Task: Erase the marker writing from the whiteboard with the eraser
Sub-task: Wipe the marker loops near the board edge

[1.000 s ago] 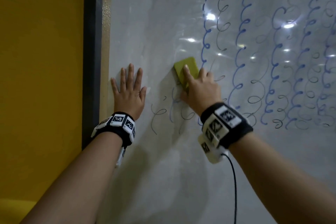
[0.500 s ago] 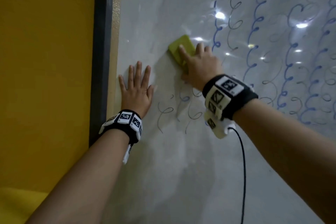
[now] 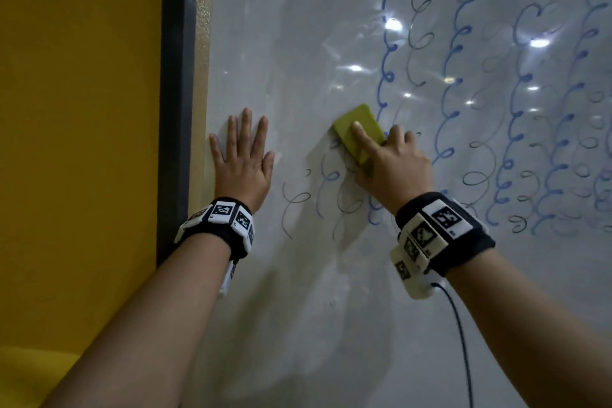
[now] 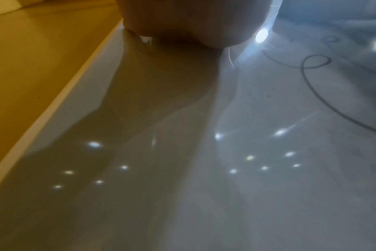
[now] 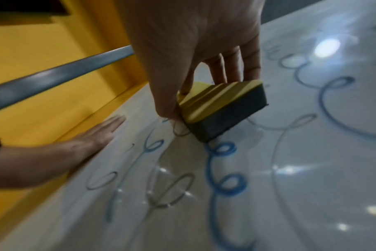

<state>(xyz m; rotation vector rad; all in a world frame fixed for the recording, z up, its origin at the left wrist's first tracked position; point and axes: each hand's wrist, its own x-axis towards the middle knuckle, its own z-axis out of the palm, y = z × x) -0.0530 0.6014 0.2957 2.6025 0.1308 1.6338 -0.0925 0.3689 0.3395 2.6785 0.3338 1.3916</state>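
Left hand (image 3: pixel 243 159): lay flat near the whiteboard's (image 3: pixel 298 325) left edge, fingers straight and slightly spread.
Right hand (image 3: pixel 390 166): fingers clamped on the eraser's long sides, index on top.
Eraser (image 3: pixel 359 131): light, rigid yellow back, soft dark felt flat against the board.
Marker writing (image 3: pixel 453 76): loops right and below.

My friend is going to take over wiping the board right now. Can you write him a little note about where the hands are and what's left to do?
Left hand: flat on the whiteboard near its left edge, fingers straight, holding nothing.
Right hand: grips the yellow eraser, its dark pad against the board.
Done: the board's upper left looks wiped.
Left: a few grey and blue loops just below the eraser, and all the curly columns to the right.
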